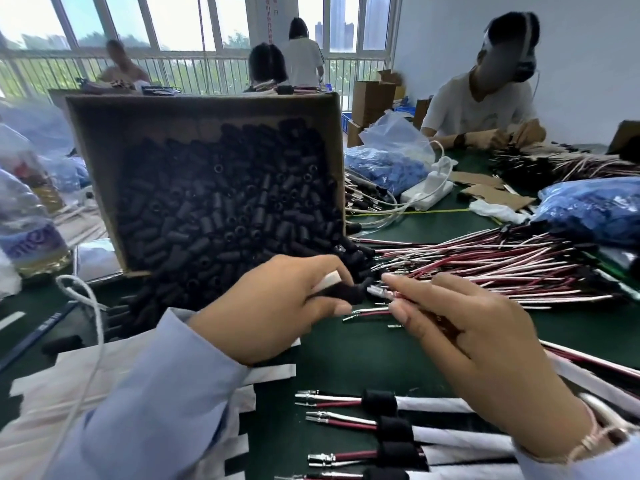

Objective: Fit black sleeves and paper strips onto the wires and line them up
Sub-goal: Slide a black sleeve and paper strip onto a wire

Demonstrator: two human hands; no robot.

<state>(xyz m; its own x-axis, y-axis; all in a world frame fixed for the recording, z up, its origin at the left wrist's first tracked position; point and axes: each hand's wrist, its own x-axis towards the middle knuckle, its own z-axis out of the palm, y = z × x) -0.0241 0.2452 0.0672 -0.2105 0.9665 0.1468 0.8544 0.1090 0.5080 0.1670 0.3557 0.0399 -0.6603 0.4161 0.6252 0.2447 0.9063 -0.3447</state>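
My left hand (273, 306) pinches a black sleeve (341, 293) together with a pale paper strip (329, 281). Facing it, my right hand (460, 327) holds a red and white wire pair (372, 311) whose metal terminals point at the sleeve's mouth. A tilted cardboard box (104, 161) of loose black sleeves (221, 209) stands behind my left hand and spills onto the green table (346, 348). Several finished wires (346, 420) with sleeves and white strips lie in a row at the front. White paper strips (104, 382) lie under my left forearm.
A big heap of red and white wires (485, 265) lies to the right. Blue plastic bags (595, 206), a white power adapter (431, 188) and a bottle (27, 233) stand around. Another person (485, 98) works at the far right; others sit farther back.
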